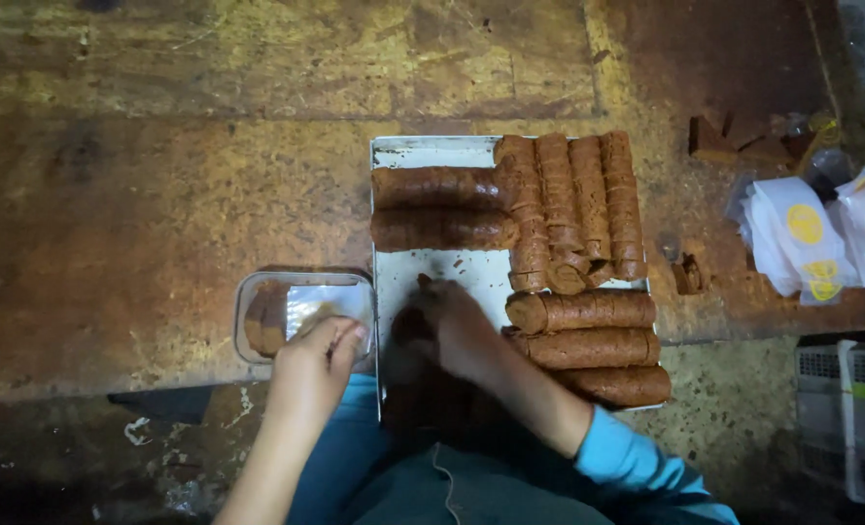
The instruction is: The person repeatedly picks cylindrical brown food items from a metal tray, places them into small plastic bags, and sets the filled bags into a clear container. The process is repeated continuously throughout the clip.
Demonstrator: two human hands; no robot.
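Worn, rust-stained brown worktable (160, 194). Stack of white plastic packets with round yellow labels (821, 233) at its right edge; small brown wedge-shaped pieces (734, 144) beside them. Pale slatted plastic crate (850, 408) below, lower right.

Person, seen from above at the workbench.

Left hand (308, 374): bare, no glove, ring or watch visible; forearm uncovered to the bottom edge of the view.

Right hand (452, 326): bare, no glove or ring visible; forearm uncovered up to a bright blue sleeve (637, 462) pushed back near the elbow.

Garment: blue top, darker teal-grey over the torso, lighter blue at the lap.

Cord: one thin pale cord (444, 486) hanging down the front of the torso.
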